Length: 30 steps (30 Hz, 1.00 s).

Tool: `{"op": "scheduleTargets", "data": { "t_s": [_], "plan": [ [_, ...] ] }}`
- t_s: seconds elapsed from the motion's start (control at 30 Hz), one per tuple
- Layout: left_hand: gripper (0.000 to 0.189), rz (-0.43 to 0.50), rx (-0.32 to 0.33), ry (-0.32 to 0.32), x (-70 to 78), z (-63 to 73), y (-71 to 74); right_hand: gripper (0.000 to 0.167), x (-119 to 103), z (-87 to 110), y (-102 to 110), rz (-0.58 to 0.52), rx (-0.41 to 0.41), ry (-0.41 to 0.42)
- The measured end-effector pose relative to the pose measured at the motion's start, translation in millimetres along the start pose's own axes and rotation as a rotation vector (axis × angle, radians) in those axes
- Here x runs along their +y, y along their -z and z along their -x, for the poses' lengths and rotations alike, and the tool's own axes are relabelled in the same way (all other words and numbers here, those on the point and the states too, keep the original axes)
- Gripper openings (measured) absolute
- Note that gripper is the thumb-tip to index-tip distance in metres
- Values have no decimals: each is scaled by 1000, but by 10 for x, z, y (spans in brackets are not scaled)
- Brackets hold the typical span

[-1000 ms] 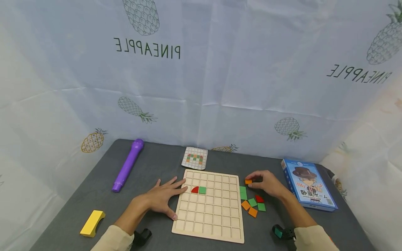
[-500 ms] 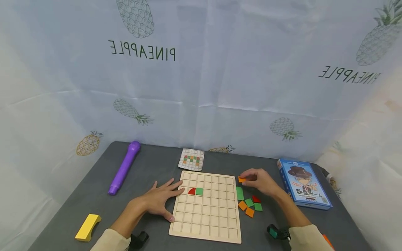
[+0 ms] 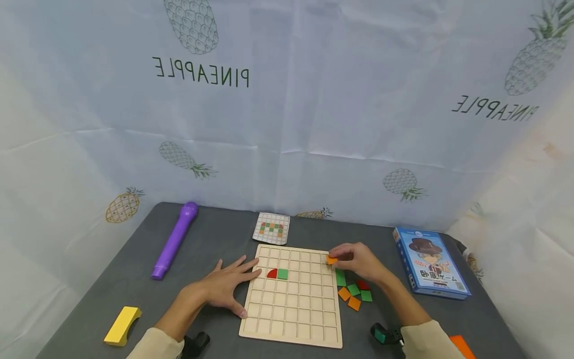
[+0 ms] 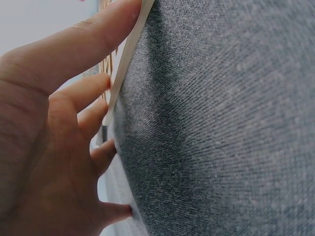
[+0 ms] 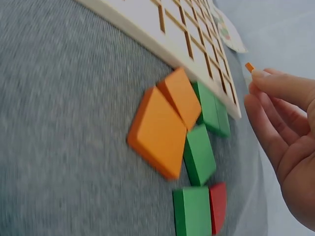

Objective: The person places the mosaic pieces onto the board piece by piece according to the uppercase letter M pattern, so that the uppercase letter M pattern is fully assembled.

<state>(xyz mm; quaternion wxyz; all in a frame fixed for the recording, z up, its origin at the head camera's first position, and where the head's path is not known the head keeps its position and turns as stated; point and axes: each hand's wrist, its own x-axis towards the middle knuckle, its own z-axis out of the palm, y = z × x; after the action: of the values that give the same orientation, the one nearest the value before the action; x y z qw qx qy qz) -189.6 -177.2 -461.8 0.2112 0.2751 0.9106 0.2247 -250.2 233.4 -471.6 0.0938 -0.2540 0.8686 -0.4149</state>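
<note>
My right hand (image 3: 360, 261) pinches an orange square tile (image 3: 331, 260) between thumb and fingertips, over the upper right corner of the wooden grid board (image 3: 296, 319). In the right wrist view the same orange tile (image 5: 249, 67) shows at the fingertips. My left hand (image 3: 224, 287) spreads its fingers along the board's left edge, thumb and fingertips resting on the rim. A red quarter-circle tile (image 3: 272, 273) and a green square tile (image 3: 282, 274) sit side by side in the grid. In the left wrist view the thumb (image 4: 98, 42) lies against the board's side.
Beside the board's right edge lie loose green tiles (image 5: 199, 155), orange tiles (image 5: 160, 132) and a red tile (image 5: 217, 206). A pattern card (image 3: 271, 228) lies behind the board. A purple microphone (image 3: 176, 240), a yellow arched block (image 3: 122, 326) and a blue game box (image 3: 431, 263) stand farther out.
My right hand has carried the orange tile leftward from beside the board to over its upper right corner. The left hand stays at the board's edge. The head view has shifted slightly.
</note>
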Motion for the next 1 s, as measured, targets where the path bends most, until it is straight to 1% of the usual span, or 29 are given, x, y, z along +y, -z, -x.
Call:
{"op": "scheduleTargets", "data": {
  "t_s": [0.17,0.4,0.57,0.63,0.73,0.83,0.97,1.0],
  "plan": [
    [108,-4,0,6,5,-11,4,26,-90,-52,-83,-20,-7,-5],
    [108,-13,-1,3,-20,-33,-10,27,-202,-130,-224,-15,-30,-2],
    [108,-22,4,-4,-26,-61,3,27,-282,-190,-340,-63,-51,-28],
    [108,-24,7,-4,-25,-68,6,27,-316,-216,-388,-77,-64,-26],
    [108,-25,8,0,-14,-61,8,27,-358,-255,-465,-85,-78,-19],
    [108,-27,7,8,-7,-48,7,26,-382,-282,-538,-91,-91,6],
    [108,-27,-2,19,0,-32,4,24,-403,-306,-632,-114,-110,-1],
    [108,-26,-5,21,0,-30,1,24,-411,-312,-655,-122,-114,-13]
  ]
}}
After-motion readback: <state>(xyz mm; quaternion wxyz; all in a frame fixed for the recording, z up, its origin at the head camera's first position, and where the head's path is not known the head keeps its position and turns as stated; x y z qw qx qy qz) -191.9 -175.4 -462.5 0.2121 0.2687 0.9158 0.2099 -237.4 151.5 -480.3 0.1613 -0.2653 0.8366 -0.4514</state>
